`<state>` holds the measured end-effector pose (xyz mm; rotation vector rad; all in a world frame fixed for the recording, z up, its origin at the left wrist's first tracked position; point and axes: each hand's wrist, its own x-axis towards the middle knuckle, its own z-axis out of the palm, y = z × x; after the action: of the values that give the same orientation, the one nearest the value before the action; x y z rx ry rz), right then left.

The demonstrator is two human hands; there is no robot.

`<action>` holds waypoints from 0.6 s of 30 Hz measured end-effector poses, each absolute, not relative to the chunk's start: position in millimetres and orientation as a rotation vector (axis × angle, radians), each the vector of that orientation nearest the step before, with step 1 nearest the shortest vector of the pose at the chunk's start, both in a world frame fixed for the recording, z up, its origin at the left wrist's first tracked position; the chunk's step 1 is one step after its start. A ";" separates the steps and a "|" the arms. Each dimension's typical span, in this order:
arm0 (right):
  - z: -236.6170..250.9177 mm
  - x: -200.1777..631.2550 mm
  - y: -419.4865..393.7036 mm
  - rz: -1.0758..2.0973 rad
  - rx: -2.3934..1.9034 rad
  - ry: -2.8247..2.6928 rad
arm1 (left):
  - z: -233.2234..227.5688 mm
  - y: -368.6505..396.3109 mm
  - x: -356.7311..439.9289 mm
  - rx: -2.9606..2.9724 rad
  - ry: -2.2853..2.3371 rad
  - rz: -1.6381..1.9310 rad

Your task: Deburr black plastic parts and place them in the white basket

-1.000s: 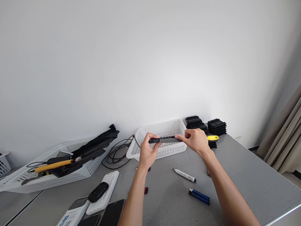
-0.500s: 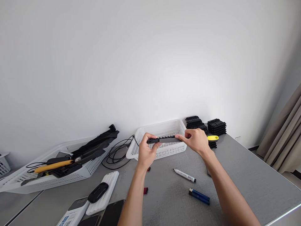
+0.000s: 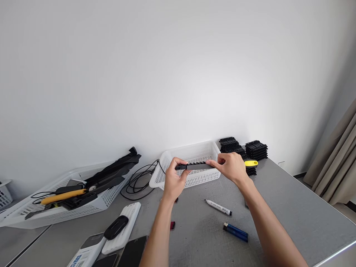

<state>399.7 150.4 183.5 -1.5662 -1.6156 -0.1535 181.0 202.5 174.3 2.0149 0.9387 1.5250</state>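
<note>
A dark bar [image 3: 196, 166], long and thin with a toothed upper edge, is held in the air above the table [image 3: 292, 218], just in front of the small white basket [image 3: 194, 152]. Its long axis runs nearly level from left to right across the view, with the left end a touch lower. The left hand [image 3: 174, 180] pinches the left end between thumb and fingertips, so a short stub of the bar pokes out past the fingers toward the left. The right hand [image 3: 232, 167] pinches the right end the same way, fingers closed over it from above. The bar's middle stretch lies bare between the two grips. Whether the bar is one piece or two joined ones cannot be told.

Below the hands, on the grey table, lies a white marker [image 3: 218, 207], pointing left and away. Nearer the camera lies a blue lighter [image 3: 235, 232]. A small red piece [image 3: 172, 225] sits beside the left forearm.

Behind the right hand stand stacks of black parts [image 3: 256, 149], with a yellow object [image 3: 251, 162] in front of them. A coil of black cable [image 3: 139, 180] lies left of the basket. Farther left, a larger white basket [image 3: 91, 205] holds black items and an orange-yellow tool [image 3: 63, 195]. At the near left edge lie a white power bank [image 3: 126, 222] with a black oval device [image 3: 116, 227] on it, and phones [image 3: 132, 252].
</note>
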 end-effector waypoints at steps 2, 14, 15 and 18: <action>183.6 400.9 150.5 -0.146 -1.557 -1.605 | 173.6 204.6 179.3 1.987 0.923 1.548; 182.0 422.2 152.7 -0.084 -1.563 -1.608 | 170.2 211.9 168.7 1.930 0.911 1.568; 181.5 423.1 153.2 -0.080 -1.564 -1.609 | 170.0 212.1 168.7 1.926 0.912 1.563; 180.3 424.8 154.3 -0.063 -1.558 -1.620 | 170.0 212.0 169.0 1.922 0.898 1.534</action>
<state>424.8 154.3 180.3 -1.5583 -1.6201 -0.0633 169.0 212.0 170.0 1.9220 0.8978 1.5336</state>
